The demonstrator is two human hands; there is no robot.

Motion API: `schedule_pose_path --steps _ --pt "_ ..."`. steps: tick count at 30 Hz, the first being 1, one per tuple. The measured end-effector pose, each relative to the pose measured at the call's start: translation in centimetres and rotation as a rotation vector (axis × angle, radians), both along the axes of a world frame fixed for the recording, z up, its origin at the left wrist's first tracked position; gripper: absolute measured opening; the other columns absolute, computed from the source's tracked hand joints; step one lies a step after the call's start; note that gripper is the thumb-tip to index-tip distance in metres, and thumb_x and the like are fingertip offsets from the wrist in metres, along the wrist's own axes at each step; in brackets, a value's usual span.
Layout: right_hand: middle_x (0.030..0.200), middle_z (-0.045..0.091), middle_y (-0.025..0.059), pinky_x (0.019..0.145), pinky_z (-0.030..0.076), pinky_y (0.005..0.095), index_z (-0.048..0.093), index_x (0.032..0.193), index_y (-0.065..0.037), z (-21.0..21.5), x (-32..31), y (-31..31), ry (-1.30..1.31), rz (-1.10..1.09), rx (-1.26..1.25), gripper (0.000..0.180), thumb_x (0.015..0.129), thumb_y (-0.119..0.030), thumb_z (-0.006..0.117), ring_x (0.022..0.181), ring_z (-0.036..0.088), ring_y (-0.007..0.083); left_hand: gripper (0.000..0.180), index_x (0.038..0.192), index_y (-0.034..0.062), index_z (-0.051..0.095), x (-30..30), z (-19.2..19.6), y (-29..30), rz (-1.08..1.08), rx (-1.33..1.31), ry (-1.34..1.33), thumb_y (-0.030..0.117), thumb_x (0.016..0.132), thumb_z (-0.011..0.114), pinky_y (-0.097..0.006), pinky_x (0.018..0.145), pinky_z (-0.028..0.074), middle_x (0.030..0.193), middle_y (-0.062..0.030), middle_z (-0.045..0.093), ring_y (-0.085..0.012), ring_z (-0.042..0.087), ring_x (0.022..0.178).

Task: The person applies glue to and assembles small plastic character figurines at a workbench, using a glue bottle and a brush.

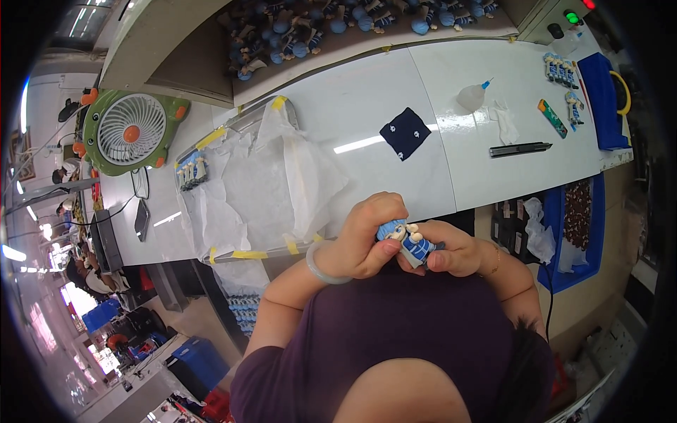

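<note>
Both my hands are tog. in front of my chest, clamped on one blue-haired figurine (416,248), off the table edge nearest me. L hand (364,236) grips it at the head end, thumb near its face; R hand (457,248) has the lower end, thumb by the base. Figurine's tilted, head up-left; can't tell what my hidden fingertips touch. White bangle (325,265) on L wrist, thin bracelet (496,259) on R.

On the white table (363,180): lined tray (262,190) w/ yellow tape to my L, a figurine row (192,170) at its far-L side; green fan (132,132) beyond that. Ahead, navy cloth (405,134) w/ white marks. To the R: squeeze bottle (470,98) w/ blue tip, crumpled white tissue (505,123), slim black tool (520,149), green-orange packet (552,118), sev. more figurines (560,70) near the blue bin (608,102) w/ yellow handle. Shelf (374,49) at back's full of similar figs. Blue crate (599,233) w/ brown bits sits lower R.
</note>
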State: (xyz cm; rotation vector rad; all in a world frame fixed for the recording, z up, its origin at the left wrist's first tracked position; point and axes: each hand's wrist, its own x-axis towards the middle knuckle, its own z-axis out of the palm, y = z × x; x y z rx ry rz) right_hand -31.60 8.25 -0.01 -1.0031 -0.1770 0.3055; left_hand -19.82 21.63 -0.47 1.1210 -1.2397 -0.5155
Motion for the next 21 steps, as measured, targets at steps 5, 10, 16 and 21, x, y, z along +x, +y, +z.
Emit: schedule_pose_path --steps 5,10,16,21 --pt "0.075 0.047 0.0005 0.058 0.035 0.0214 0.049 0.097 -0.002 -0.59 0.0 0.25 -0.018 0.027 0.09 0.042 0.085 -0.042 0.047 0.065 0.041 0.0088 0.023 0.099 0.004 0.041 0.07 -0.03 -0.08 0.006 -0.017 -0.041 0.02 0.084 0.047 -0.033 0.052 0.034 0.067 -0.0094 0.043 -0.0223 0.04 0.054" --pt "0.076 0.046 0.0008 0.058 0.035 0.0207 0.047 0.097 -0.002 -0.59 0.03 0.25 -0.002 0.031 0.126 0.042 0.086 -0.042 0.046 0.064 0.041 0.0091 0.022 0.098 0.0045 0.041 -0.02 -0.16 -0.19 0.025 -0.032 -0.058 0.021 0.084 0.047 -0.033 0.051 0.034 0.067 -0.0092 0.043 -0.0224 0.04 0.054" --pt "0.076 0.045 0.0019 0.057 0.034 0.0212 0.047 0.097 -0.001 -1.0 0.3 0.24 -0.028 0.032 0.152 0.044 0.086 -0.044 0.045 0.064 0.04 0.0091 0.02 0.098 0.0044 0.041 0.19 -0.12 -0.22 0.018 -0.001 -0.041 0.016 0.083 0.047 -0.033 0.052 0.034 0.068 -0.0095 0.044 -0.0227 0.041 0.055" --pt "0.078 0.046 0.002 0.058 0.035 0.0212 0.046 0.098 -0.001 -1.02 0.17 0.13 -0.025 0.02 0.164 0.044 0.086 -0.042 0.046 0.065 0.041 0.0095 0.023 0.101 0.0035 0.041 0.12 -0.37 0.08 -0.008 0.042 0.009 0.014 0.082 0.048 -0.033 0.056 0.037 0.074 -0.0111 0.047 -0.0227 0.044 0.06"
